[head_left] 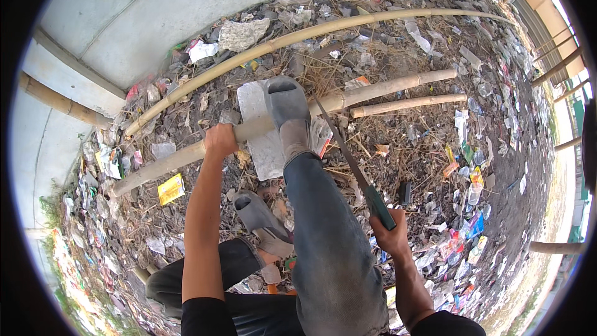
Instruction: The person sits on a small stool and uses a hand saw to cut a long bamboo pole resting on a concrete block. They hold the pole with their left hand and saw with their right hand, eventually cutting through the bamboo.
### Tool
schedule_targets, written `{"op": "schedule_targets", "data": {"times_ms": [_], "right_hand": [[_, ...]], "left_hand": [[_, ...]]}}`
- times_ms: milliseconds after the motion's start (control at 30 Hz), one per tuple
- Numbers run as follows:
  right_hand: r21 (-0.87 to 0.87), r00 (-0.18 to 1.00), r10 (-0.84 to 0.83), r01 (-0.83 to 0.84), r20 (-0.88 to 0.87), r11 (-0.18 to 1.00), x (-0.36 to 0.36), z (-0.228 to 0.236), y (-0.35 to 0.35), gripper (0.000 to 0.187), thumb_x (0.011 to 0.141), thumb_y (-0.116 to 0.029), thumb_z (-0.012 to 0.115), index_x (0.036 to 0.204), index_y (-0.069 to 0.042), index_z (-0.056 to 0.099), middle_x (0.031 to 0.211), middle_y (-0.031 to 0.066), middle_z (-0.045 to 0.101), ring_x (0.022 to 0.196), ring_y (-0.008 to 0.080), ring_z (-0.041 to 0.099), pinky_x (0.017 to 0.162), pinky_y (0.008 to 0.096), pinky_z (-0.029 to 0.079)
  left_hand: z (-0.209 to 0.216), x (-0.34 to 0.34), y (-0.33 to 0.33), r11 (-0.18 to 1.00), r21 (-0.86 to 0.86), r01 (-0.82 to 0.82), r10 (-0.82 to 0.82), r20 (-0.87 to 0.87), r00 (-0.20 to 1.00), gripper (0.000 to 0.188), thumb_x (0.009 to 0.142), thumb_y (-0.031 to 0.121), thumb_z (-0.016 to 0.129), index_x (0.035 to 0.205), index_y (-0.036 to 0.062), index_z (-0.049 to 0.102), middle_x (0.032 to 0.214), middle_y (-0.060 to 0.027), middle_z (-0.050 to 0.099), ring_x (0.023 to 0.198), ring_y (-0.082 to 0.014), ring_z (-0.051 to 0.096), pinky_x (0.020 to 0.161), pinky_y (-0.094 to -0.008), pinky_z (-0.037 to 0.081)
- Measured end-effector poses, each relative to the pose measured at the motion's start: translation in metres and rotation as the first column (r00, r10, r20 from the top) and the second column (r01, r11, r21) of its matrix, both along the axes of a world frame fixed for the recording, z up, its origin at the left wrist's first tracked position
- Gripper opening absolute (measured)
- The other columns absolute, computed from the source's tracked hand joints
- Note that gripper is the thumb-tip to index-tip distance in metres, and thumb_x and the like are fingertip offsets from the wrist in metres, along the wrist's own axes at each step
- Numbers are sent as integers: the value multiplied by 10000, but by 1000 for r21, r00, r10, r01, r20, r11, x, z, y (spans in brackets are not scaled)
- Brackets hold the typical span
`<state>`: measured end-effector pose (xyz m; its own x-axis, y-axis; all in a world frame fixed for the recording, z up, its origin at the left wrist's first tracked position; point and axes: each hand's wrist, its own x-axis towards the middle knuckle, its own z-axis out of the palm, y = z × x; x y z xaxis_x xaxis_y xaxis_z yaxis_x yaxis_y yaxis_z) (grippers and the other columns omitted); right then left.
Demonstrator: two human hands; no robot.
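Note:
My left hand [221, 139] is closed around a thick bamboo pole [166, 158], left of my foot. The pole slants up to the right across a pale flat slab [268, 154], and my grey slip-on shoe [287, 101] presses down on it there. In my right hand [390, 231] is the dark green handle of a handsaw [352, 163]. Its long blade points up and left, with the tip at the pole just right of the shoe. Whether the teeth have cut into the bamboo cannot be made out. A short bamboo piece [408, 106] lies beside the pole's right part.
A longer bamboo pole [323, 28] lies beyond, along a pale concrete wall [186, 9]. Litter and dry straw cover the dark ground. A yellow packet [171, 189] lies below the pole at left, and a small black object [405, 193] near the saw handle. My other shoe [260, 211] rests on the ground.

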<state>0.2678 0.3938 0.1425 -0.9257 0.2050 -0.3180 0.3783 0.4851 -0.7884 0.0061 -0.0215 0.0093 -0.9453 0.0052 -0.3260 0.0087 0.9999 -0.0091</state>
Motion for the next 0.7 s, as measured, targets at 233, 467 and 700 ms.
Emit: {"op": "schedule_targets", "data": {"times_ms": [233,467,700], "right_hand": [[-205,998,27,-15,56,979,-31,17,19,241,843,-128,668,678,34,602,541,-4,515,528,75,459,482,316,354],[-18,999,40,-40,16,999,-21,7,29,267,860,-163,675,687,32,616,540,42,535,527,99,493,499,349,395],[-117,994,-29,17,-102,993,-90,-73,-12,272,856,-167,695,699,43,624,534,52,519,536,95,472,514,362,399]], "left_hand": [[-1,7,-7,1000,10,17,-17,6,1000,362,741,174,748,1088,71,735,1061,-193,756,1017,-355,736,931,-448,590],[-8,12,0,1000,6,-3,4,-44,999,332,753,171,725,1069,71,729,1043,-214,753,1015,-361,735,916,-451,592],[-4,9,-11,1000,-14,5,-5,-50,999,409,707,223,805,1077,77,709,1032,-171,756,991,-344,737,897,-452,595]]}}
